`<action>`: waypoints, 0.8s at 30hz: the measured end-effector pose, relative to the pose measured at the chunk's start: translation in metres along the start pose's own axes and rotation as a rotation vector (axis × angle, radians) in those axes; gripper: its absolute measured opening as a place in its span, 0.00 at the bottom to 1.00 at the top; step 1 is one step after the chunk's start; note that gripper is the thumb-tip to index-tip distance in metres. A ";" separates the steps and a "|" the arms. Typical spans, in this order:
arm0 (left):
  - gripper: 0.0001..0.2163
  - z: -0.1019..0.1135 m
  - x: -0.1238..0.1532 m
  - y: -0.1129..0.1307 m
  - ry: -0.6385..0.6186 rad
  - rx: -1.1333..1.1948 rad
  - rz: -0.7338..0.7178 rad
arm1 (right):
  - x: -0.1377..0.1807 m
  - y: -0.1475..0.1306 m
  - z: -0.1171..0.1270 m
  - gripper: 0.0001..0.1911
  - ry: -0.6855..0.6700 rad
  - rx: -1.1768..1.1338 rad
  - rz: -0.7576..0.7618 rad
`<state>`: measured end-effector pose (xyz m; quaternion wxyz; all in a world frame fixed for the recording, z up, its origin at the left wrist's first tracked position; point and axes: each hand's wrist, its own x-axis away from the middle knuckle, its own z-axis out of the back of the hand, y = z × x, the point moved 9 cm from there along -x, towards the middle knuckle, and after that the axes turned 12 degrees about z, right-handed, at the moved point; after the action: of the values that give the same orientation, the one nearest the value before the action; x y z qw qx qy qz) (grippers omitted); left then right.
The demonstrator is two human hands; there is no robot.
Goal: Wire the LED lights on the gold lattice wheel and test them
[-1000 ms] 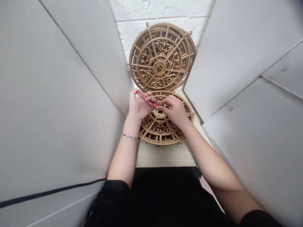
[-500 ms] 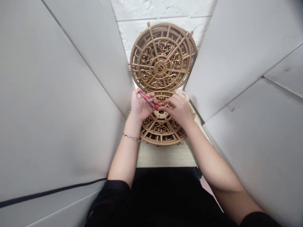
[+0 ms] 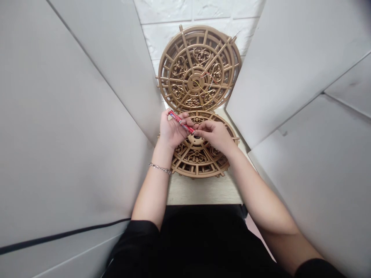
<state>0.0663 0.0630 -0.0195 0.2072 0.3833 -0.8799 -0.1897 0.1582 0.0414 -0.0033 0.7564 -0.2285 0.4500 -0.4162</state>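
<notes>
A round gold openwork disc lies flat on the narrow table. Over its centre, my left hand is closed on a slim red tube that points down and right toward the disc's hub. My right hand rests on the disc, its fingertips pinched at the tube's lower tip; what they pinch is too small to make out. A silver bracelet circles my left wrist.
A second gold openwork disc stands upright against the white brick wall, with thin red and yellow wires at its middle. Grey partition panels close in on both sides. A strip of pale table shows in front of the flat disc.
My right hand's fingers, spread half a second ago, have drawn together at the tube's tip. The left hand and tube have barely shifted.
</notes>
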 end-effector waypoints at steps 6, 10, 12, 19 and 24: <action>0.21 0.002 -0.001 0.002 -0.009 -0.038 -0.008 | 0.001 -0.023 0.010 0.10 0.085 0.266 0.222; 0.22 0.005 -0.001 0.004 0.008 -0.036 -0.016 | 0.005 -0.044 0.005 0.11 0.069 0.515 0.449; 0.22 0.004 -0.001 0.004 0.013 -0.041 -0.018 | 0.005 -0.042 0.004 0.11 0.059 0.515 0.448; 0.22 0.001 0.002 0.002 0.033 -0.058 -0.011 | 0.001 -0.011 0.004 0.10 0.053 0.104 0.109; 0.21 -0.005 0.006 0.004 -0.006 -0.044 -0.011 | -0.002 -0.016 0.013 0.08 0.099 0.055 0.104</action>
<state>0.0629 0.0601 -0.0118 0.2118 0.3831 -0.8739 -0.2116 0.1627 0.0337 0.0156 0.7597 -0.1631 0.4864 -0.3995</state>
